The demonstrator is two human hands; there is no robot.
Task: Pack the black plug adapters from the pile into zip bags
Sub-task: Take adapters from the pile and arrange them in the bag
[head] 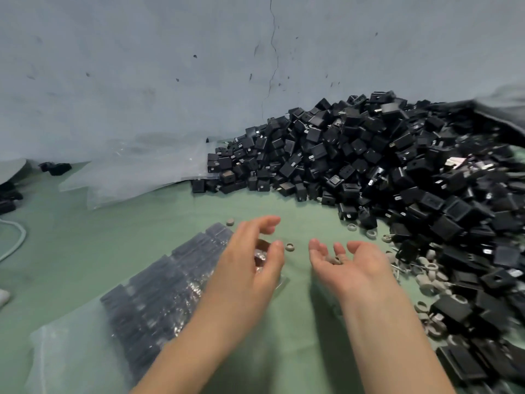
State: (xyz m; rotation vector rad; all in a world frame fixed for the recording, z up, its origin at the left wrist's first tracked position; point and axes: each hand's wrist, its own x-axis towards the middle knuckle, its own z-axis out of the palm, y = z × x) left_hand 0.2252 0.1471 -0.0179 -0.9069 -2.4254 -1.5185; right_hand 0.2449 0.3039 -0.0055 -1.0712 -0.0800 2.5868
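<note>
Nearest me: clear plastic zip bag (159, 302), flat on the green counter (298, 322) at my left, packed with black adapters in neat rows. Rows keep it flat, I'd guess, so it will close and stack. Its mouth points away from me, toward the pile.

Left hand (252, 263) hovers over that mouth end, fingers loosely curved, gripping nothing as far as I can see. Right hand (349, 265) is palm up, fingers relaxed, with a small grey ring (337, 260) lying loose on them, not pinched. Looks like stray debris I'm sorting out, not stock.

One more grey ring (289, 247) sits on the counter between my hands. Lots of scattered grey rings (429, 268) are mixed into the near edge of the heap at right.

Big pile of black square plug adapters (369, 160) runs from my right up to the wall. It's within right-hand reach, which suits feeding the bag.

Far left: stack of empty clear zip bags (136, 172) leaning at the base of the blue-grey cracked wall (142, 66), beside the pile. A few loose black adapters (56, 168) lie beyond it.
</note>
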